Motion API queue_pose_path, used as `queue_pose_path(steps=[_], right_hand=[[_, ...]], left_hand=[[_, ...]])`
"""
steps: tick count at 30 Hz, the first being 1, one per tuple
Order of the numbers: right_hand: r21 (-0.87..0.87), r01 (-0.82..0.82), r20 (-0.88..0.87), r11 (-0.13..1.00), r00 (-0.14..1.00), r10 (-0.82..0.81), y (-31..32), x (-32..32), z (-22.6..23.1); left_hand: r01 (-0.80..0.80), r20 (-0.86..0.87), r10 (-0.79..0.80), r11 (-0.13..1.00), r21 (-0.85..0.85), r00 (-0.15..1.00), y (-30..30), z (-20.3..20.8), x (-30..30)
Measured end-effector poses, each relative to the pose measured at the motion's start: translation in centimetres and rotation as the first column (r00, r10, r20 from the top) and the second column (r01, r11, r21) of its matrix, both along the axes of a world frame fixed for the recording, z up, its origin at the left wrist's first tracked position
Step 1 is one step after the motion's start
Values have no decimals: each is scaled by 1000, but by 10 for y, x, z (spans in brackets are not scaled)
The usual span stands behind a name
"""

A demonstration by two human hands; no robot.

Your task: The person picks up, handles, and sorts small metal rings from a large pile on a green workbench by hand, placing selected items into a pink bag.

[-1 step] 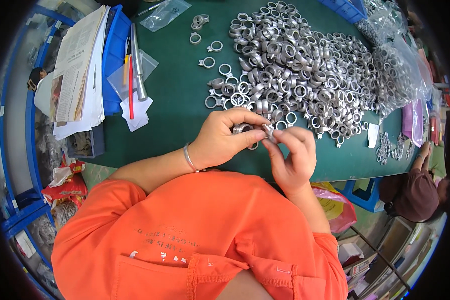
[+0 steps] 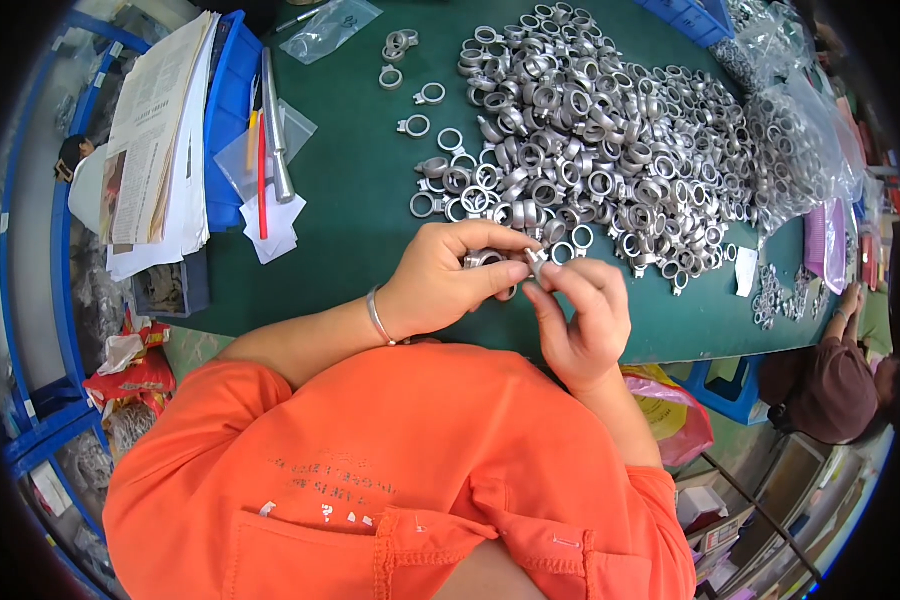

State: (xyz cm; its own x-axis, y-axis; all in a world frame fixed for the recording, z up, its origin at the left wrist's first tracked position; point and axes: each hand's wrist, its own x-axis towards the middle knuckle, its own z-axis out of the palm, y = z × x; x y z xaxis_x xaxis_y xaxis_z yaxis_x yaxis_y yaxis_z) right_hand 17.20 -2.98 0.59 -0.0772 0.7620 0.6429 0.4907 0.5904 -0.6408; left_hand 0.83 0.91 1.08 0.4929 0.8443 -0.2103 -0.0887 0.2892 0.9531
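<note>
Over the near edge of the table, my left hand [image 2: 438,280] is closed, its thumb and forefinger pinching a small silver metal ring [image 2: 536,262]. My right hand [image 2: 592,318] is closed too, its fingertips on the other side of the same ring. More metal rings [image 2: 484,258] show in the gap between my left thumb and forefinger; whether they lie on the table or in the palm I cannot tell. Just beyond my hands spreads a big heap of similar grey rings [image 2: 600,130], many with a small tab. A few loose rings [image 2: 417,125] lie left of the heap.
The table [image 2: 370,200] has a green top. At its left stand a blue bin [image 2: 226,120] with papers [image 2: 160,140], a red stick [image 2: 262,180] and a metal rod [image 2: 275,130]. Bagged rings [image 2: 795,150] lie at the right. Another person [image 2: 840,390] sits at far right.
My right hand has shifted very slightly left, and the pinched ring has turned a little between the fingertips. My left hand stays in place.
</note>
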Motion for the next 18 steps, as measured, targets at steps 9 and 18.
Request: queue_pose_path(steps=[9, 18], right_hand=[[-250, 219, 239, 943, 958, -159, 33, 5, -24], [-268, -135, -23, 954, 991, 133, 18, 8, -17]], left_hand=[[134, 402, 115, 830, -542, 908, 4, -13, -13], [-42, 72, 71, 940, -339, 995, 4, -6, -5]])
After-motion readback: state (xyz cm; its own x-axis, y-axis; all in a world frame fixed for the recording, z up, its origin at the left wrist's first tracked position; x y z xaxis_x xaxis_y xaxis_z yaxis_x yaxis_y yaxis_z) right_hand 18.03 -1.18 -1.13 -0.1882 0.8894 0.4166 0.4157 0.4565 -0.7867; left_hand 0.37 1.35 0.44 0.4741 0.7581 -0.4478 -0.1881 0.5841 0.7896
